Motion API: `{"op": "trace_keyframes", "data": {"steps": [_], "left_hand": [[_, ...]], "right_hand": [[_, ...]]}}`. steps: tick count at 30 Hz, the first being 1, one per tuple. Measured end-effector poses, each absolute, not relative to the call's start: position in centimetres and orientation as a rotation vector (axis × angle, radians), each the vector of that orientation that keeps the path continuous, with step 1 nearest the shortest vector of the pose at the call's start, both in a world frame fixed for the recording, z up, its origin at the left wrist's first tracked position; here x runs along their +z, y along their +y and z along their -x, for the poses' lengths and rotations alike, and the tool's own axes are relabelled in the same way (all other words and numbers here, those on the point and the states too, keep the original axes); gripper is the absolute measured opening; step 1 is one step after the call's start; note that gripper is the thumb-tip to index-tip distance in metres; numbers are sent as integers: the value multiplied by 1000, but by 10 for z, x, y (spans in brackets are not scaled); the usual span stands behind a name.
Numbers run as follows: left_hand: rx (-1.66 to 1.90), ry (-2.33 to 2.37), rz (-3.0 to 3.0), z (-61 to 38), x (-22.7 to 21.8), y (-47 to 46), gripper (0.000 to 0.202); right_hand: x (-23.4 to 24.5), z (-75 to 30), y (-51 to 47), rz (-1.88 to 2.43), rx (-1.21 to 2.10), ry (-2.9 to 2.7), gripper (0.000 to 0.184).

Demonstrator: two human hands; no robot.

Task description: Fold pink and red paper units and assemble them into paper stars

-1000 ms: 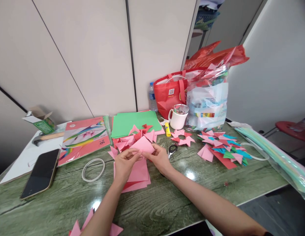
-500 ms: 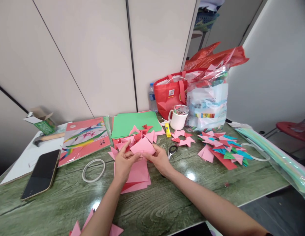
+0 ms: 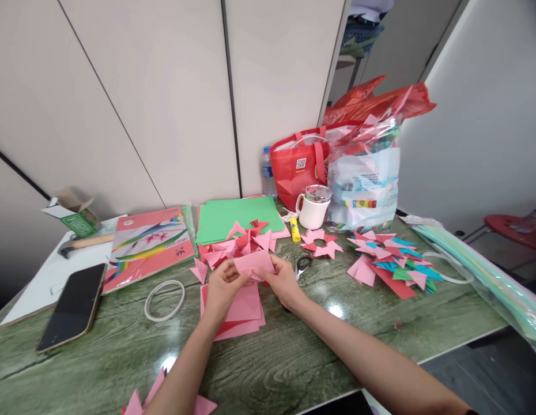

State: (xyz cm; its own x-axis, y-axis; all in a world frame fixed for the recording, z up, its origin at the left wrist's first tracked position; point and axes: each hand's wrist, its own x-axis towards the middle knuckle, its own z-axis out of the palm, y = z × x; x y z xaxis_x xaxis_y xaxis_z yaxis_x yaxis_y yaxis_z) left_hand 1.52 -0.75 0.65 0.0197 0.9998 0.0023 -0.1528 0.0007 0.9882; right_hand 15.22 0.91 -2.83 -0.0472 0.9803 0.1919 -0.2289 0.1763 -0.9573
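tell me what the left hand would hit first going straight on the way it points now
Past the pink paper it pinches, the left hand would probably meet the heap of folded pieces, pink and red, first; its height above the table is unclear, so it might pass over them.

1. My left grip (image 3: 221, 288), mid-frame, is a bare, slender-fingered hand.
2. My right grip (image 3: 286, 282), just right of centre, is equally bare and slim.
3. My left forearm (image 3: 192, 349) is uncovered down to the bottom edge.
4. My right forearm (image 3: 372, 351), also uncovered, broadens towards the lower right; a dark sliver (image 3: 472, 411) there is too small to identify.
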Motion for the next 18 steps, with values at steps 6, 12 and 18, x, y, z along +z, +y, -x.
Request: {"op": "trace_keyframes", "data": {"steps": [6, 12, 18], "left_hand": [[1209, 1165, -1182, -14, 4, -7, 25], [1268, 1159, -1156, -12, 2, -6, 26], [1280, 1136, -1094, -14, 4, -7, 29]], "right_hand": [[-25, -151, 8, 933, 1164, -1229, 21], [-20, -151, 5, 982, 1116, -1309, 20], [-24, -150, 7, 1014, 1118, -1303, 21]]}}
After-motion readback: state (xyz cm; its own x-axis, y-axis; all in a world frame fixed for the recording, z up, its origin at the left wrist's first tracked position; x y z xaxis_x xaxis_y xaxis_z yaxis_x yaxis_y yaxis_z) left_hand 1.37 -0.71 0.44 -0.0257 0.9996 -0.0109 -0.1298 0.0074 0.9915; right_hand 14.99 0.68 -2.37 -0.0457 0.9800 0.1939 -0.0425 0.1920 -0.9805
